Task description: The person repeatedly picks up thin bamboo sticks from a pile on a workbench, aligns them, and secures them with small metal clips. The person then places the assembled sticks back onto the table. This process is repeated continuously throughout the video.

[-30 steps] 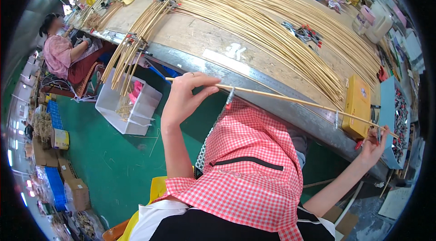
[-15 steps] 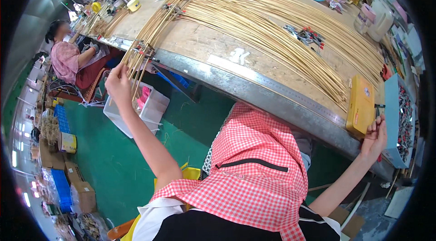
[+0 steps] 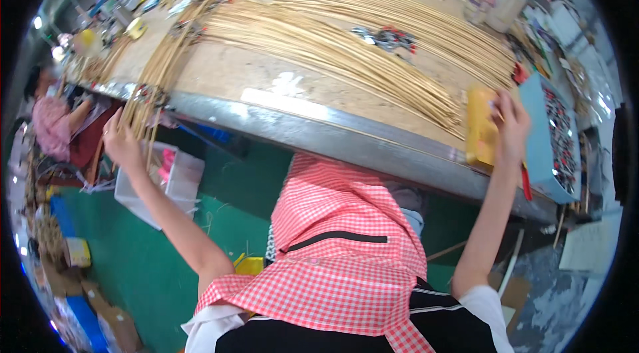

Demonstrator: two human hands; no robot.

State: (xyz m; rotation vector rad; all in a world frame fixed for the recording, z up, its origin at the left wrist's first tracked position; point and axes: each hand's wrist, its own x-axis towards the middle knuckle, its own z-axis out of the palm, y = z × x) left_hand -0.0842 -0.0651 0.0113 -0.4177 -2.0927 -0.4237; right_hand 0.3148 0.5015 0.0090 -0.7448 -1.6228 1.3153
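At the left, past the table's front edge, my left hand [image 3: 123,140] is closed around the near ends of a few thin bamboo strips [image 3: 138,117]. The strips run back across the table in a narrow bundle, pinched by small metal clamps [image 3: 152,95] near the edge and by more clamps farther back. Over on the right, my right hand [image 3: 512,128] is raised in front of a yellow box [image 3: 478,130], its fingers curled together. Whatever lies between them is too blurred to make out. Beside that hand stands a light blue box [image 3: 540,147] full of small red-tipped clamps [image 3: 560,137].
Two long spreads of bamboo strips [image 3: 333,53] cover the middle of the table, with a pile of clamps [image 3: 386,39] on them. A ruler [image 3: 373,132] lies along the front edge. Below are a white bin [image 3: 180,183] and, at far left, a seated person [image 3: 56,120].
My right hand has risen from the table's front edge to the yellow box. My left hand stays on the strip ends. The whole view has shifted, so things appear farther left.
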